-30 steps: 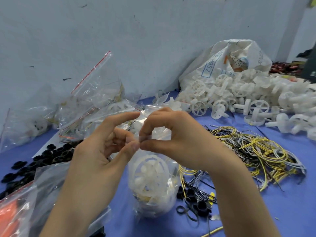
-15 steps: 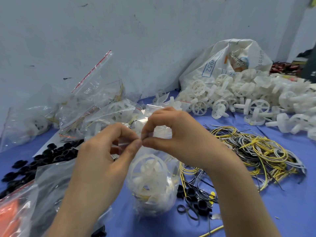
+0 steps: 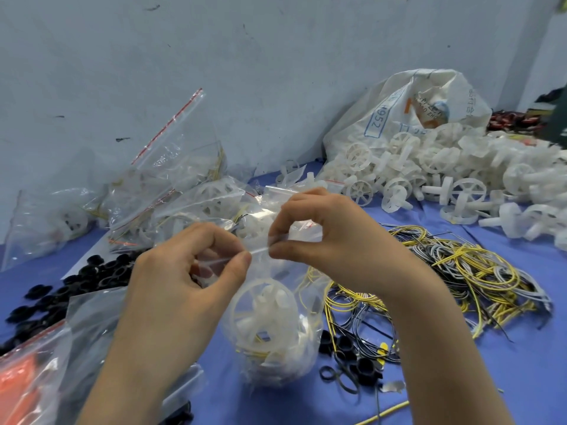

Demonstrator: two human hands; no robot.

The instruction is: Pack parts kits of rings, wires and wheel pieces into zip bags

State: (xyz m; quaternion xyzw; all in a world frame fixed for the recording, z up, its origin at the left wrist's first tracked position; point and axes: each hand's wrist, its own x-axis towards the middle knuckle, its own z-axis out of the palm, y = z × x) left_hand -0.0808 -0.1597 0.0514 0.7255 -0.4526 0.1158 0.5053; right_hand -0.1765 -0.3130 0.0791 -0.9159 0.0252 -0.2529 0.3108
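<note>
Zip bag [image 3: 276, 342] holding a white wheel piece [image 3: 260, 311] and some yellow wire [image 3: 256, 352] hangs low over the blue counter [image 3: 460, 378], held by its top strip between a person's two hands. The left hand [image 3: 184, 280] pinches the strip between thumb and forefinger. The right hand [image 3: 334, 240] pinches it just beside, its fingers [image 3: 285, 253] curled tight on the plastic, in what looks like pressing the seal closed. A tangle of wires [image 3: 460, 271] lies to the right, and a heap of wheel pieces [image 3: 445, 182] spills from a white sack [image 3: 414, 111] behind. Black rings [image 3: 92, 271] lie to the left, and filled bags [image 3: 171, 191] lean by the wall. The likely risk is a seal that closes only in part. A wire end or a fold of plastic caught in the track would leave a gap, and the bulky wheel's weight could then spring the bag open and drop the parts.
</note>
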